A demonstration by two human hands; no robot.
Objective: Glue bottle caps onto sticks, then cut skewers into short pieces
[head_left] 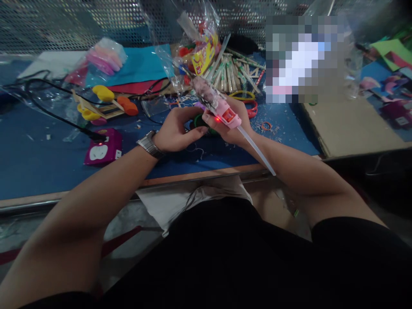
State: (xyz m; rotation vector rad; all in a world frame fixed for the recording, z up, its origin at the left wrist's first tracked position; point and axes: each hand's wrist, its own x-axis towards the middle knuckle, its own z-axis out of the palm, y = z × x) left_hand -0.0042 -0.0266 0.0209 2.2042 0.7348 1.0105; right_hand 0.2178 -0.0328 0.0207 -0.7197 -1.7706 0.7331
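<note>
1. Blue table [51, 167], backed by a metal mesh [64, 25]; a purple socket box [113, 146] sits left of both hands.
2. Right hand [237, 124] grips a pink glue gun [219, 104], front end slanting away and leftward, its glue stick [257, 151] trailing back toward the right forearm.
3. Left hand [180, 130] curls closed around a green round thing [196, 122], partly hidden, just beside the gun's left flank, nearer the body than its front end.

Purple socket box [108, 145] on blue tabletop [41, 159]

A craft workshop, judging by the glue gun [234, 121] (a pink one), littered table [41, 161] and, seemingly, sticks [228, 74].
</note>
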